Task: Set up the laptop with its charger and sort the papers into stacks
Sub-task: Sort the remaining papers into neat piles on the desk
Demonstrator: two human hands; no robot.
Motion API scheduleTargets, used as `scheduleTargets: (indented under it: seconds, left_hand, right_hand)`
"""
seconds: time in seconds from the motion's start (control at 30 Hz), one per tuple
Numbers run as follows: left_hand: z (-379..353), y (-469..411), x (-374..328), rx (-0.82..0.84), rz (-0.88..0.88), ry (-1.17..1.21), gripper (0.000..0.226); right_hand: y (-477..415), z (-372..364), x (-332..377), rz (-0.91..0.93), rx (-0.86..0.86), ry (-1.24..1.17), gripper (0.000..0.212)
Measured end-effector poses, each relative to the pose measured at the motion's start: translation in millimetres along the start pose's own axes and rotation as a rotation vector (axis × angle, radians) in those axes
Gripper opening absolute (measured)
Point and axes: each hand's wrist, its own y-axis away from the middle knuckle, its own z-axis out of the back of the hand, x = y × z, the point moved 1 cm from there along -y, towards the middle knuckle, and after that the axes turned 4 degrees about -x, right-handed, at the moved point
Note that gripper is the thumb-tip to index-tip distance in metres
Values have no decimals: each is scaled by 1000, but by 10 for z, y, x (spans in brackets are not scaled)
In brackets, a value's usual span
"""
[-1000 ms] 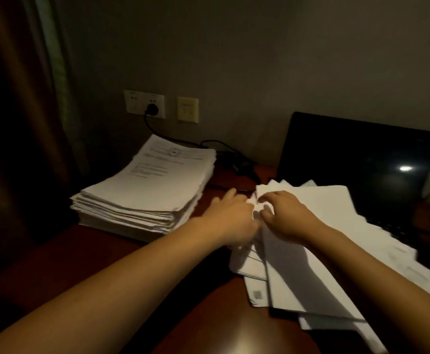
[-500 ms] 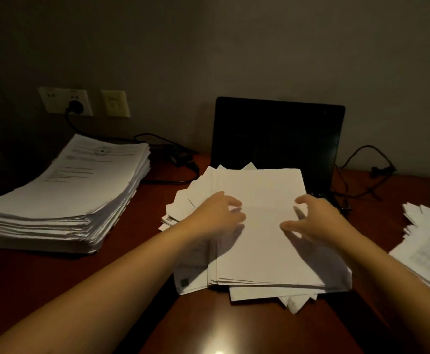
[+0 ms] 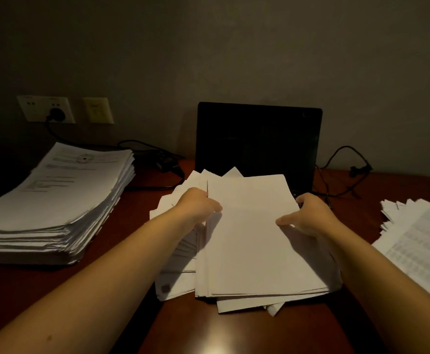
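A loose pile of white papers (image 3: 249, 241) lies in the middle of the dark red desk (image 3: 111, 277), covering the keyboard of the open black laptop (image 3: 258, 139). My left hand (image 3: 198, 205) grips the left edge of the top sheets, fingers curled over it. My right hand (image 3: 308, 213) holds the right edge, thumb on top and fingers round the side. A tall printed stack (image 3: 55, 200) sits at the left. Another spread of printed sheets (image 3: 423, 241) lies at the right edge. The charger cable (image 3: 155, 159) runs from a wall socket (image 3: 55, 113) towards the laptop.
A second cable (image 3: 346, 169) loops on the desk right of the laptop. A yellowish wall plate (image 3: 97, 109) sits beside the socket. The room is dim and the wall stands close behind the desk.
The view has swung right, bringing the laptop to the centre and the right-hand sheets into sight. My hands have moved apart from the pile's corner to its two side edges.
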Motion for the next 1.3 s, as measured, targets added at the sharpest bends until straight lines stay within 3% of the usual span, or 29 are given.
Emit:
scheduleTargets:
  seconds: [0.1, 0.27, 0.33, 0.47, 0.53, 0.7, 0.8, 0.97, 1.1, 1.2, 1.3]
  left_hand:
    - [-31, 1, -10, -51, 3, -58, 58]
    - [142, -77, 26, -17, 154, 335, 30]
    - [158, -37, 45, -3, 150, 296, 22]
    - [59, 52, 36, 31, 17, -41, 15]
    - [6, 85, 19, -8, -27, -49, 17]
    - [-27, 102, -102, -51, 20, 290, 42]
    - [-59, 135, -102, -47, 10, 301, 38]
    - [4, 179, -143, -99, -152, 293, 34]
    - [253, 254, -438, -191, -428, 405, 27]
    - [468, 262, -723, -295, -617, 459, 40]
    - [538, 266, -814, -328, -659, 587, 53]
  right_hand:
    - [-28, -16, -94, -51, 11, -112, 38]
    - [-60, -23, -236, -99, 25, -292, 23]
    - [-85, -41, -283, -119, 56, -396, 20]
    - [-128, -84, -357, -158, 69, -613, 23]
    - [-122, -79, -353, -143, 49, -698, 22]
    - [-128, -25, -302, -79, -27, -790, 22]
    - [-100, 16, -260, -62, -13, -793, 26]
    - [-10, 99, -113, 2, 54, -764, 34]
    - [46, 365, 249, 195, -88, -773, 35]
    - [70, 578, 561, 386, -149, -771, 44]
    - [104, 594, 707, 467, -161, -832, 67]
